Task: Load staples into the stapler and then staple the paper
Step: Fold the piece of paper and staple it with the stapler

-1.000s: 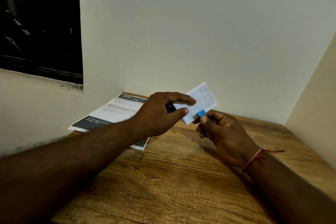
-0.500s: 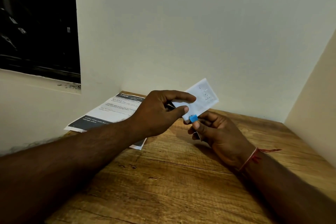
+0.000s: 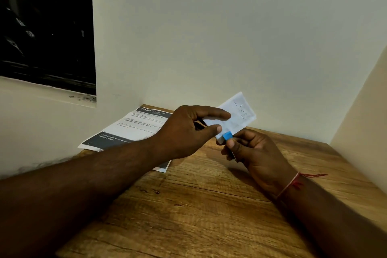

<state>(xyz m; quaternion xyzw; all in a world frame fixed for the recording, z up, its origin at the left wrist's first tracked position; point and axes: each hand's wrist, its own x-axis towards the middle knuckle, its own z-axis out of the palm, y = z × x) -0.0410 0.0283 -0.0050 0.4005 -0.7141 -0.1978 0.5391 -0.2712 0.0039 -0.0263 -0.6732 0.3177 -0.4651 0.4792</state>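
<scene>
My left hand (image 3: 186, 130) pinches a small folded white paper (image 3: 238, 115) between thumb and forefinger, holding it tilted above the wooden table (image 3: 199, 211). Several staples show near the paper's far end. My right hand (image 3: 253, 151) grips a small stapler (image 3: 227, 135), of which only the blue tip shows; that tip sits against the paper's lower edge. The rest of the stapler is hidden inside my right fist.
A printed sheet (image 3: 134, 130) with dark bands lies flat at the table's back left corner, partly under my left forearm. White walls close in behind and on the left, a beige wall on the right. A dark window (image 3: 46, 27) sits upper left.
The blue stapler tip has shifted left and down along the paper's lower edge, closer to my left thumb. The paper has risen slightly.
</scene>
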